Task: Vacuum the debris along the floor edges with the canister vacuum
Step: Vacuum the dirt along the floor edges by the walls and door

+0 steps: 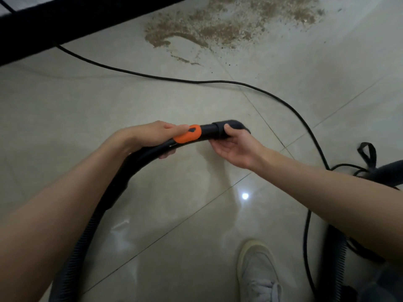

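Left hand [152,134] wrapped round hose [139,158] beside orange collar [188,134]; right hand [235,147] pinching nozzle [231,125] at hose tip. Debris [218,25] on floor [87,101], well beyond both hands.

- A glossy pale tile floor [152,101], crossed by thin dark grout lines, with a small bright light reflection on it near the lower middle.
- A dark rug edge [54,27] running slantwise across the top-left corner.
- A white laced shoe [257,273] at the bottom, toe pointing up the frame, standing on the tiles.
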